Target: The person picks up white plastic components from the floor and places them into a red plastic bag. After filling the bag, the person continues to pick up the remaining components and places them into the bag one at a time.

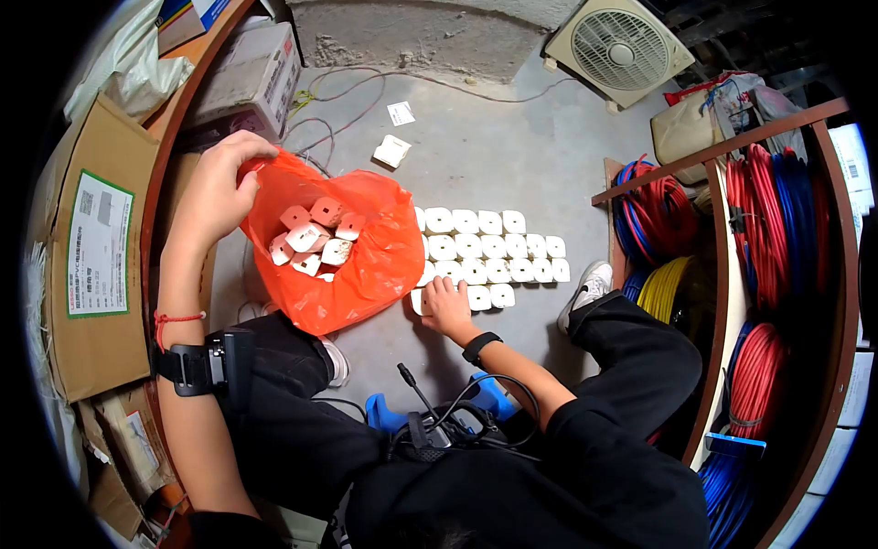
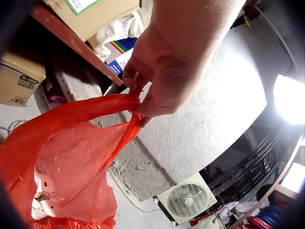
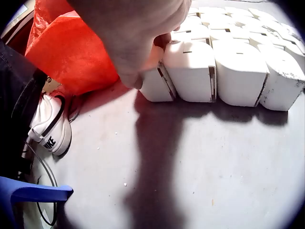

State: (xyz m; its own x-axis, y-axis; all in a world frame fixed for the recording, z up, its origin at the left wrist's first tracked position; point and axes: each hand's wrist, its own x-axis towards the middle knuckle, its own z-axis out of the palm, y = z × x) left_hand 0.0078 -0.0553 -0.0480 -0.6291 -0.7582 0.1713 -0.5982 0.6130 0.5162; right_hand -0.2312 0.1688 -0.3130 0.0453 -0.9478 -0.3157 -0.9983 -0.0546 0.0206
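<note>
My left hand [image 1: 215, 188] pinches the rim of a red plastic bag [image 1: 384, 274] and holds its mouth up. In the left wrist view the bag's edge [image 2: 126, 102] is bunched between thumb and fingers. Several white box-shaped plastic pieces [image 1: 306, 238] lie inside the bag. To the bag's right, similar white pieces [image 1: 468, 245] stand in close rows on the floor, each with a small slot on top. My right hand [image 1: 450, 309] grips the end white piece [image 3: 155, 88] of the nearest row, thumb on its near side, next to the bag.
One white piece [image 1: 391, 151] and a paper label [image 1: 401, 113] lie behind the bag. A fan [image 1: 622, 53] stands at the back. Cable coils [image 1: 764, 366] fill a rack on the right; cardboard boxes [image 1: 101, 247] line the left. A shoe [image 1: 590, 285] is close to the rows.
</note>
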